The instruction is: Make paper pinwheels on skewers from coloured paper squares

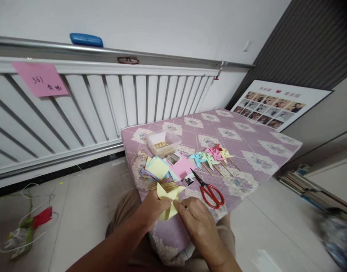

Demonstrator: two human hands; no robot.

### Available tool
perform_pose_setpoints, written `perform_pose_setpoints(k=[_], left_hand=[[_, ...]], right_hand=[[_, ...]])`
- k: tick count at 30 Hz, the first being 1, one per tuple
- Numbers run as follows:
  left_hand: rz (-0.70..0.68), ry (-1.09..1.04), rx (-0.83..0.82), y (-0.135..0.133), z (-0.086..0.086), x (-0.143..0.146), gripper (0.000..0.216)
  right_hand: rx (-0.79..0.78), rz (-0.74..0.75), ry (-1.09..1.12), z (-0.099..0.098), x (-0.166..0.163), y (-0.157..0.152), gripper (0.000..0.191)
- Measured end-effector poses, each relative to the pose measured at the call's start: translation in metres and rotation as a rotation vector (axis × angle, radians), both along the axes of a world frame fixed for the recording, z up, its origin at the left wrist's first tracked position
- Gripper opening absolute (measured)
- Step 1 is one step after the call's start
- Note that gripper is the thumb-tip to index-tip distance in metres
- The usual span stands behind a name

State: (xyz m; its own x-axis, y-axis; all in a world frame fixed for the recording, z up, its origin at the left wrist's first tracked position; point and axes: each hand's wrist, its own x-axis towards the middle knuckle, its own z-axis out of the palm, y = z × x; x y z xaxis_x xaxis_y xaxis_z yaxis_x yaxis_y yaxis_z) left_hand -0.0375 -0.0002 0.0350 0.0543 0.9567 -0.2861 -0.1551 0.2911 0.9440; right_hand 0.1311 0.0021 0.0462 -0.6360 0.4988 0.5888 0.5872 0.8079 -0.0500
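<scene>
Over the near edge of the cloth-covered table, a yellow paper pinwheel (165, 214) is held between my two hands. My left hand (153, 207) grips it from the left, its thumb near the middle. The fingers of my right hand (194, 215) are pinched at the pinwheel's centre; whatever small part sits between them is hidden. Just beyond lie thin wooden sticks (169, 186) and a stack of coloured paper squares (157, 168). Scissors with red handles (209, 192) rest to the right, blades slightly apart. Several finished pinwheels on sticks (210, 159) lie farther back.
A clear plastic box (173, 143) with sticks stands behind the paper. The purple patterned tablecloth (190, 128) reaches toward a white radiator (159, 94). Leaning at the right is a photo board (301, 90). A power strip with cables (26, 238) lies on the floor at left.
</scene>
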Motion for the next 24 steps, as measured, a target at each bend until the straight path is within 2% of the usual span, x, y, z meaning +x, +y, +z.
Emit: perform_pose_setpoints(k=[6,13,19,24], left_hand=[[-0.009,-0.061,-0.051,-0.001,-0.007,-0.002,0.024],[0.004,-0.259,-0.133,-0.001,0.002,-0.001,0.012],[-0.025,-0.242,-0.082,0.003,-0.008,-0.003,0.018],[-0.040,-0.265,-0.047,0.004,-0.014,-0.005,0.024]], right_hand=[[0.003,0.001,-0.042,0.002,-0.002,0.001,0.027],[0.038,0.029,-0.100,0.007,-0.003,0.004,0.028],[0.056,0.042,-0.126,0.012,-0.006,0.006,0.028],[0.019,0.038,-0.130,0.008,-0.004,0.005,0.028]])
